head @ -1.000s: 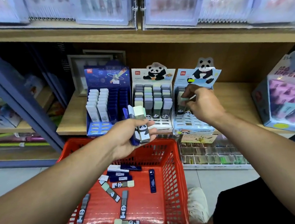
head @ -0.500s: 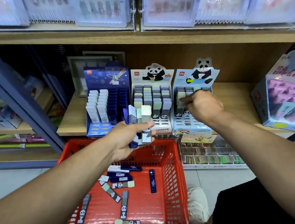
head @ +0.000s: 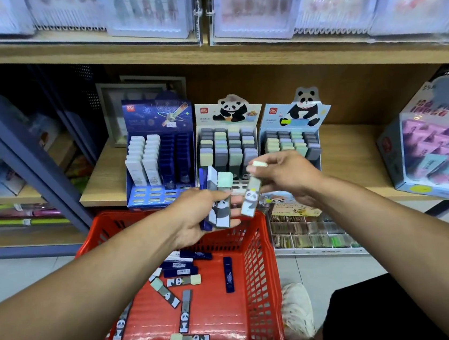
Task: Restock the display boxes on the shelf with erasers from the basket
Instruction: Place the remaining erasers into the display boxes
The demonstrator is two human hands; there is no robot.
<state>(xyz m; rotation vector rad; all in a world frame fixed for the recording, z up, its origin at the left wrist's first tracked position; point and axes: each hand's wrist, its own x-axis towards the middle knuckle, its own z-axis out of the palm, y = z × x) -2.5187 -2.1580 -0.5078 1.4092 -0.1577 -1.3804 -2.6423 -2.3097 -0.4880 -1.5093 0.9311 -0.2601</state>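
Observation:
My left hand [head: 197, 214] grips a bundle of erasers [head: 218, 198], panda-sleeved and dark blue, above the far rim of the red basket [head: 260, 277]. My right hand [head: 285, 175] pinches a single panda eraser [head: 252, 191] right beside that bundle, its pale end up. Several loose erasers [head: 184, 310] lie on the basket floor. On the wooden shelf [head: 101, 183] stand three display boxes: a blue one [head: 159, 149] with white and navy erasers, a white panda box [head: 227, 141] and a light-blue panda box [head: 292, 137].
A lilac display box [head: 435, 143] stands at the shelf's right end. A low tray of small packets [head: 312, 235] sits under the shelf edge. A dark blue upright post [head: 21, 167] runs at the left. Clear-packaged goods [head: 254, 1] fill the upper shelf. A shoe [head: 296, 311] shows beside the basket.
My right hand has drawn back from the light-blue panda box toward my left hand and now pinches a panda eraser beside the bundle. My left hand has stayed nearly still.

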